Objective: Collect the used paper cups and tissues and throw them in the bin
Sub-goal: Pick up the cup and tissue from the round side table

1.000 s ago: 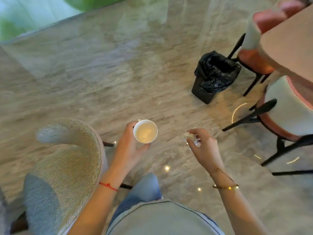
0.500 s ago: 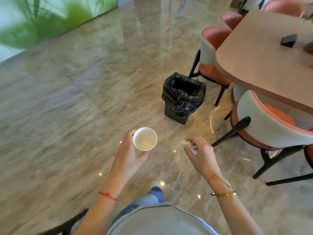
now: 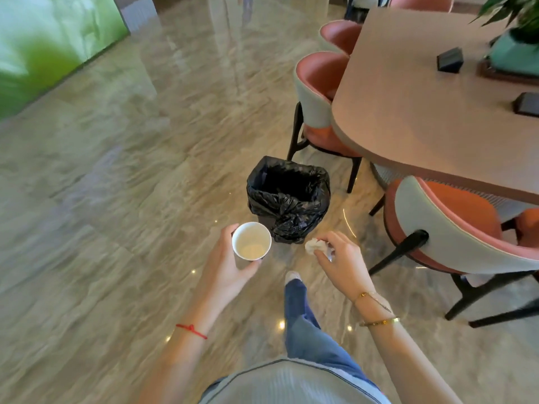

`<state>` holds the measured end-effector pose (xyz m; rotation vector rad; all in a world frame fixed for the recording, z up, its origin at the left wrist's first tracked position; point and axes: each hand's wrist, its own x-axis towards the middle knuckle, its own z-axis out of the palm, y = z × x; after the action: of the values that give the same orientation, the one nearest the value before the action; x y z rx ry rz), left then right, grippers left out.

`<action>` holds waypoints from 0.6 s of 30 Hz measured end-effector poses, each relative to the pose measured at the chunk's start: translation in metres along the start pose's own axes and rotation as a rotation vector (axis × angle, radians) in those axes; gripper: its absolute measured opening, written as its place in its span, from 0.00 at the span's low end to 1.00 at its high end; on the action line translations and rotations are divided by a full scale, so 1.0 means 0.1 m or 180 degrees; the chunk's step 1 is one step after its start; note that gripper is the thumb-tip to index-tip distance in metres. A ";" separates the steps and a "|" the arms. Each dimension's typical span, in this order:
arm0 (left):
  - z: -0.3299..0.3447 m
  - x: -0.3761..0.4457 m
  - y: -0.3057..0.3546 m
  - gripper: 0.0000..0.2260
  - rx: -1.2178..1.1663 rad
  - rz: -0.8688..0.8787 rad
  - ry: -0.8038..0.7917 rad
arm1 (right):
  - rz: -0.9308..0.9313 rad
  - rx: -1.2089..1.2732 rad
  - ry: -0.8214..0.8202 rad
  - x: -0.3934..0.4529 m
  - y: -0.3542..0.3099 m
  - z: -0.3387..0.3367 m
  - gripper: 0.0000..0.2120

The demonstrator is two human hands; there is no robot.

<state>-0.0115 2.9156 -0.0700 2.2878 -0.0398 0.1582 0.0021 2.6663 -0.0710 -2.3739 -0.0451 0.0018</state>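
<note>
My left hand [image 3: 226, 265] grips a white paper cup [image 3: 251, 241], upright, with its open mouth toward the camera and a little pale residue at the bottom. My right hand [image 3: 339, 262] pinches a crumpled white tissue [image 3: 315, 245] between thumb and fingers. A small bin lined with a black bag [image 3: 287, 199] stands on the floor just beyond both hands, mouth open. Both hands are short of the bin's rim, the cup to its lower left, the tissue to its lower right.
A long pinkish table [image 3: 437, 112] fills the upper right, with dark small boxes and a potted plant on it. Orange-and-white chairs [image 3: 455, 228] [image 3: 318, 97] stand along its near side, close to the bin. Polished marble floor [image 3: 116, 199] spreads left. My leg [image 3: 300, 316] steps forward.
I have walked toward the bin; it has come from the upper right to just beyond my hands. Both hands keep the same hold on cup and tissue. The woven chair has left view.
</note>
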 end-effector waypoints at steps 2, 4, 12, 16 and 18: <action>0.13 0.43 -0.10 0.32 -0.0047 0.0013 -0.0032 | 0.0013 0.0003 0.0005 0.43 0.06 0.02 0.09; 0.24 0.87 -0.15 0.31 -0.0085 0.0001 -0.0075 | 0.0022 -0.0029 -0.0009 0.89 0.12 0.03 0.09; 0.61 2.75 -0.25 0.30 -0.0193 -0.0045 -0.0141 | 0.0132 -0.0031 -0.0036 2.79 0.26 -0.03 0.11; 0.78 3.48 -0.38 0.31 -0.0062 -0.0143 -0.0170 | 0.0234 -0.0061 -0.0088 3.51 0.34 0.01 0.11; 0.88 3.78 -0.45 0.31 -0.0009 -0.0167 -0.0239 | 0.0302 -0.0093 -0.0107 3.80 0.40 0.06 0.11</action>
<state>0.3762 2.8882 -0.1126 2.2890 -0.0191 0.0448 0.3834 2.6543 -0.0989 -2.4030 0.0518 0.0871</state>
